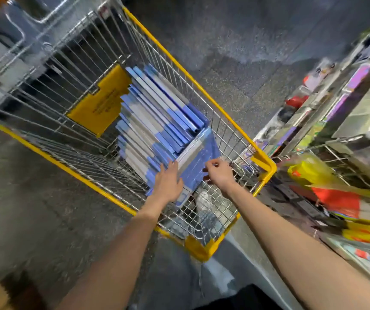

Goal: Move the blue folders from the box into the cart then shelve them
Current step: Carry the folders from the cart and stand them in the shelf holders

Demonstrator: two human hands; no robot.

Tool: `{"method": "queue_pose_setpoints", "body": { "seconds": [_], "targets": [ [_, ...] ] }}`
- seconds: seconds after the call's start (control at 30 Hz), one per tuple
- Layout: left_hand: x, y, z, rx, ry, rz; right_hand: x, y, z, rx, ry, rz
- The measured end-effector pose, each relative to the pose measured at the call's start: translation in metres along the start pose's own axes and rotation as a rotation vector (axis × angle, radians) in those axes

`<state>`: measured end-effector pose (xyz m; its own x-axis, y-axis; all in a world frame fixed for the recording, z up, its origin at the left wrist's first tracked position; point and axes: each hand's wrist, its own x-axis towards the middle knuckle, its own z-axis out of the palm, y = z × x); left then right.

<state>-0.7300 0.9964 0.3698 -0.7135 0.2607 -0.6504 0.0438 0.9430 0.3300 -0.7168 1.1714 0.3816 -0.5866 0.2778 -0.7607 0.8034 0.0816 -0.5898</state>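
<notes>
1. The cart (269,168) is a basket of thin silver wire mesh. Its rim is a yellow tube with rounded corners.
2. The folders (152,117) are in the cart, a stack of flat, stiff, glossy slabs in blue and pale grey, fanned so their long edges step like stairs.
3. My left hand (168,182) is wide open, fingers straight and flat on the near edges of the stack.
4. My right hand (218,173) is narrow and pinches the edge of one blue folder (199,159) that lies across the stack's near end.
5. A flat yellow sign (103,101) with a notched edge sits behind the stack; its print is too blurred to read.
6. The floor (224,41) is dark, speckled and rough.
7. The shelves (336,104) on the right are smeared with blur, so I can't make out their goods.
8. A pale shoe (204,200) shows dimly through the mesh.
</notes>
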Motion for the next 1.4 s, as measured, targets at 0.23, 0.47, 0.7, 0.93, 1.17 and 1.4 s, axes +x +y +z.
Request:
{"method": "queue_pose_setpoints", "body": {
  "seconds": [0.23,0.47,0.7,0.93,1.17,1.4],
  "targets": [
    [0.009,-0.005,0.010,-0.037,-0.019,0.085,0.014,0.002,0.026,0.071,0.060,0.058],
    [0.002,-0.011,0.001,-0.201,-0.079,0.210,0.024,0.006,0.057,0.084,0.221,0.056],
    [0.000,-0.018,0.003,-0.362,-0.087,0.246,0.032,0.017,0.059,0.148,0.297,0.055],
    [0.008,-0.017,0.000,-0.309,0.046,0.275,0.027,0.014,0.054,0.214,0.297,0.048],
    [0.025,-0.008,0.004,-0.620,-0.114,0.127,0.022,0.027,0.048,0.289,0.290,0.104],
    [0.030,-0.004,0.028,-0.708,-0.318,0.075,0.021,0.046,0.031,-0.023,0.416,0.048]
  ]
}}
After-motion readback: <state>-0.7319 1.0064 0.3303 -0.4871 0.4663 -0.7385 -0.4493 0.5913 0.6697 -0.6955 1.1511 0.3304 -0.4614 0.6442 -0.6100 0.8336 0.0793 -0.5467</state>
